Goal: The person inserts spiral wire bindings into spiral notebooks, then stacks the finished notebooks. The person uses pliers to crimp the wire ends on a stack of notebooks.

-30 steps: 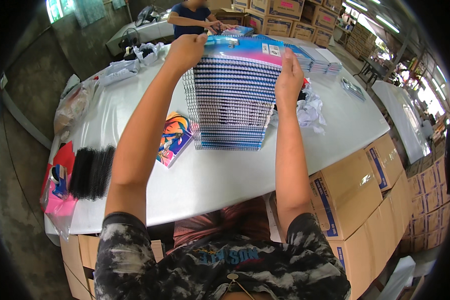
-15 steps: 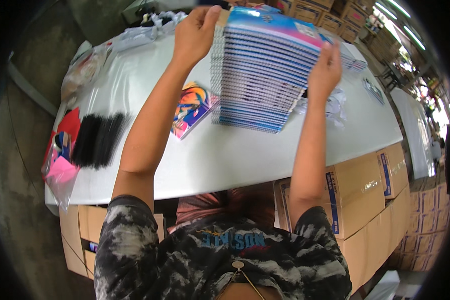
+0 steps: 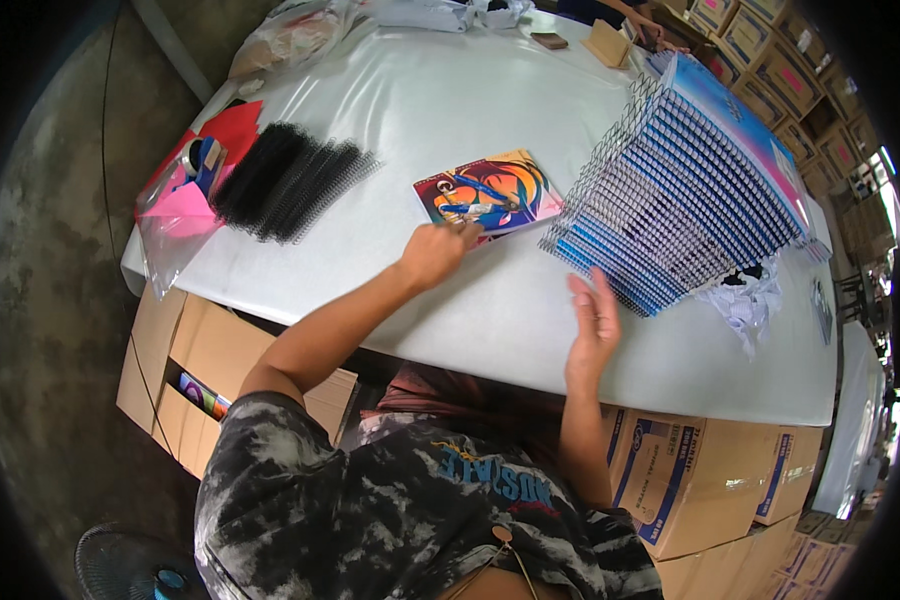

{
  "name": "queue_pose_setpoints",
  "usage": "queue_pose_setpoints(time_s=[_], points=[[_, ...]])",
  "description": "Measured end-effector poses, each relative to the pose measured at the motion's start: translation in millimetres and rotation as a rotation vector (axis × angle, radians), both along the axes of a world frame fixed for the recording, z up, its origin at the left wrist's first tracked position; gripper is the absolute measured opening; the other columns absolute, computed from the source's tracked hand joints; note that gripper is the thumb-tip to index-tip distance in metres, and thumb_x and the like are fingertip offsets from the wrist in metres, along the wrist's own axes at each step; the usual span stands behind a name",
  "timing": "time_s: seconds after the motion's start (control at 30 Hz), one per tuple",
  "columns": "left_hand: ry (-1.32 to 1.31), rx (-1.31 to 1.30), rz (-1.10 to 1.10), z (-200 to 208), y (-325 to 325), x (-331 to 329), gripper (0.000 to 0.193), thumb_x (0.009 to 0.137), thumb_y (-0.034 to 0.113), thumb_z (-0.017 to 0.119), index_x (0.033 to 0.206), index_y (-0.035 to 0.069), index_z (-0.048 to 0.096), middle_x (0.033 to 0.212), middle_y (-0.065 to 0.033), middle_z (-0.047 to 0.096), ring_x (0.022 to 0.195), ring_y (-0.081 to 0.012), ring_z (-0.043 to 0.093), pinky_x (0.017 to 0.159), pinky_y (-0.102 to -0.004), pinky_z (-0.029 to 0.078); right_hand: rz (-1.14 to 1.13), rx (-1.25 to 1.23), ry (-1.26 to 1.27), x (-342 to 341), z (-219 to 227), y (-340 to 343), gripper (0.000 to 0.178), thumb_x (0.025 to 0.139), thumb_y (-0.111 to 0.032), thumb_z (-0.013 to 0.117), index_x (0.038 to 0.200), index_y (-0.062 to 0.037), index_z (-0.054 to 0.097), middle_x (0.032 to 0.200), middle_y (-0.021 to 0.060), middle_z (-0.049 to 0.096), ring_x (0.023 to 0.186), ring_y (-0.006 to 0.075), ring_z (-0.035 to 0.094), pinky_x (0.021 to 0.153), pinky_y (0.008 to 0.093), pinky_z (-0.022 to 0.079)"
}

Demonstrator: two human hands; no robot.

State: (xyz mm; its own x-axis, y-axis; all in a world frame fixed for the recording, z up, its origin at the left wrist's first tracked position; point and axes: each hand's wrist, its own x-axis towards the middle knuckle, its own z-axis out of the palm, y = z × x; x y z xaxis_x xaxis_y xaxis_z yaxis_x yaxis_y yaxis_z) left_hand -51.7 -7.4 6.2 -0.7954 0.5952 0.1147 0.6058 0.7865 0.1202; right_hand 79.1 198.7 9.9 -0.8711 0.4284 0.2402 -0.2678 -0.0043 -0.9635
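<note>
A tall stack of spiral-bound notebooks point(image 3: 670, 190) with blue covers leans in a staggered pile on the right of the table. My right hand point(image 3: 595, 320) is open just in front of its near corner, fingers apart and holding nothing. In the middle lies a colourful orange and purple notebook point(image 3: 532, 180). On it rests a blue-handled hand tool point(image 3: 480, 209) that looks like pliers. At the near edge of that notebook my left hand point(image 3: 440, 255) is closed with curled fingers; what they grip, if anything, is hidden.
Black wire spiral coils point(image 3: 290, 185) lie to the left, beside a clear bag point(image 3: 175, 235) with pink and red sheets. Crumpled white paper point(image 3: 745, 305) sits right of the stack. Cardboard boxes point(image 3: 710, 480) stand under the near edge. A person's hand point(image 3: 655, 35) shows at the far side.
Both hands have come down off the notebook stack, which now stands on the table at the right. My left hand has moved to the colourful notebook. The view has shifted.
</note>
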Motion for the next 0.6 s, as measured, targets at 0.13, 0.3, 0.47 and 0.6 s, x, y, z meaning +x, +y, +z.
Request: queue_pose_setpoints(time_s=[0.13,0.3,0.47,0.6], points=[[0.218,0.411,-0.081,33,-30,-37,0.025,0.078,0.002,0.05,0.101,0.003,0.059,0.091,-0.0125,0.063,0.084,-0.0299,0.061,0.071,-0.0359,0.05,0.39,-0.385,-0.316,2,-5,-15,0.052,0.092,-0.031,0.046,0.131,0.003,0.036,0.117,0.0214,0.054,0.111,0.028,0.052,0.092,0.0384,0.041],[0.164,0.444,-0.218,152,-69,16,0.018,0.075,0.003,0.055,0.092,0.005,0.063,0.083,-0.0118,0.06,0.076,-0.0288,0.057,0.068,-0.0388,0.045,0.922,-1.156,-0.398,0,6,-5,0.086,0.085,-0.064,0.036,0.135,0.0056,0.027,0.132,0.0262,0.038,0.118,0.0378,0.044,0.098,0.0503,0.035],[-0.172,0.356,-0.547,165,-70,95,0.019,0.072,0.01,0.062,0.091,0.006,0.064,0.078,-0.0037,0.061,0.076,-0.0219,0.057,0.071,-0.034,0.044,0.855,-0.901,-0.525,-5,3,-6,0.066,0.091,-0.044,0.042,0.134,0.0047,0.03,0.134,0.0219,0.038,0.122,0.032,0.041,0.1,0.0443,0.035],[-0.144,0.473,-0.34,141,-88,95,0.055,0.07,0.017,0.071,0.121,0.007,0.051,0.122,-0.0159,0.048,0.113,-0.0283,0.046,0.094,-0.0359,0.036,0.578,-0.663,-0.27,-3,27,3,0.042,0.083,-0.006,0.059,0.122,0.0029,0.045,0.114,0.0106,0.056,0.1,0.0175,0.056,0.087,0.0296,0.044]])
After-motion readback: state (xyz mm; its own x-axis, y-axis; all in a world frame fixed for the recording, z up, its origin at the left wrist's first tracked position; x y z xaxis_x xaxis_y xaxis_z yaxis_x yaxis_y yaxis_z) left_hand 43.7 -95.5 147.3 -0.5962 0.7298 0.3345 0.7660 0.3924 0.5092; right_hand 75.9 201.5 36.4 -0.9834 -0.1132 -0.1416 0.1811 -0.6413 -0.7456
